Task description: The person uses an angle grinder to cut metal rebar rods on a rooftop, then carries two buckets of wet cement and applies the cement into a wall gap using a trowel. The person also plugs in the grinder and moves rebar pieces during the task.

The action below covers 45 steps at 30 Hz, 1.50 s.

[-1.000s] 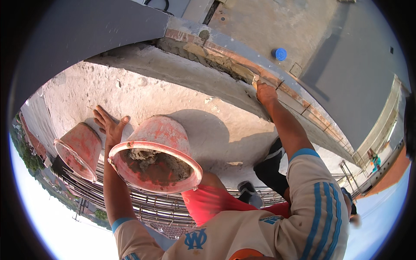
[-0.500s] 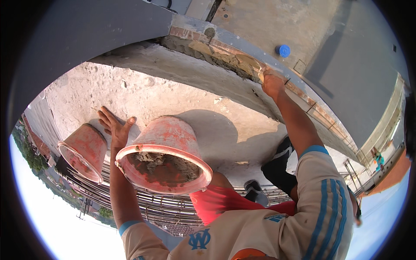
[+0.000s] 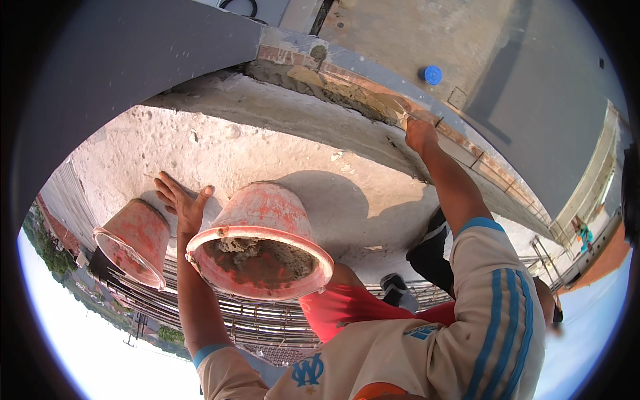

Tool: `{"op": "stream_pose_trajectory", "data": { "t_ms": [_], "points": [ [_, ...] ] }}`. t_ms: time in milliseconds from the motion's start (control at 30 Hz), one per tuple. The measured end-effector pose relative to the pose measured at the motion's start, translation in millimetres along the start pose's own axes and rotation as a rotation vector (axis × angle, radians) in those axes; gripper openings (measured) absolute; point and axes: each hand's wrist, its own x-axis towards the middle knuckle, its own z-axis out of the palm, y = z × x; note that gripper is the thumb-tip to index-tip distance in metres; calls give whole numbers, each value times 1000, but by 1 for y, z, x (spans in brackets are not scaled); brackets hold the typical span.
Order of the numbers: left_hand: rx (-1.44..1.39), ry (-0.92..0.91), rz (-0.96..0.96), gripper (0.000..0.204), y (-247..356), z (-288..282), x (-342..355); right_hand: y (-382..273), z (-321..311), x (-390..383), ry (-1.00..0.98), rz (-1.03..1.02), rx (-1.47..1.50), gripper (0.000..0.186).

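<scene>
My right hand (image 3: 421, 135) is closed at the brick-and-mortar edge of the low wall, gripping what looks like a trowel (image 3: 402, 115), mostly hidden by the fingers and blending with the mortar. Wet grey mortar (image 3: 319, 83) lies in a rough strip along that edge. My left hand (image 3: 180, 200) rests with fingers spread on the pale rough concrete (image 3: 227, 143), holding nothing. Beside its forearm is a large, red, mortar-stained bucket (image 3: 267, 208), tilted in view, with grey mortar (image 3: 261, 259) inside. A smaller red bucket (image 3: 141, 225) sits on the other side of my left hand.
Beyond the wall edge, a blue round container (image 3: 432, 75) sits on a grey floor (image 3: 400, 40). A dark grey wall (image 3: 147, 53) rises at upper left. Bamboo poles (image 3: 267, 317) run below the ledge near my legs. A distant person (image 3: 584, 235) is at far right.
The view has shifted slightly, moving the buckets a little rightward in the picture. Both hands keep almost the same places, the left spread on the concrete, the right at the wall edge.
</scene>
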Motion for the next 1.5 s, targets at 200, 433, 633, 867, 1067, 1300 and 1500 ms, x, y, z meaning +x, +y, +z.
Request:
{"op": "stream_pose_trajectory", "data": {
  "t_ms": [200, 433, 633, 867, 1067, 1300, 1500],
  "points": [
    [10, -10, -9, 143, 0, -2, 0, 0, -9, -8, -56, 110, 53, 26],
    [60, -55, -21, 147, 11, -5, 2, 12, 24, 23, -116, 96, 328, 42],
    [38, -65, -66, 147, 5, -4, -4, 18, -12, 14, -193, 215, 632, 51],
    [21, -39, -18, 143, 10, -4, 3, 19, -10, 31, -344, 348, 784, 55],
    [35, -6, -2, 141, -1, -2, -5, -4, -79, 21, -560, 70, 699, 60],
    [43, 15, 54, 139, 0, 4, 7, -12, -14, 66, -28, -182, 369, 61],
    [29, 6, 5, 141, -2, -2, -4, -47, -102, 56, -358, -174, 514, 63]
  ]
}}
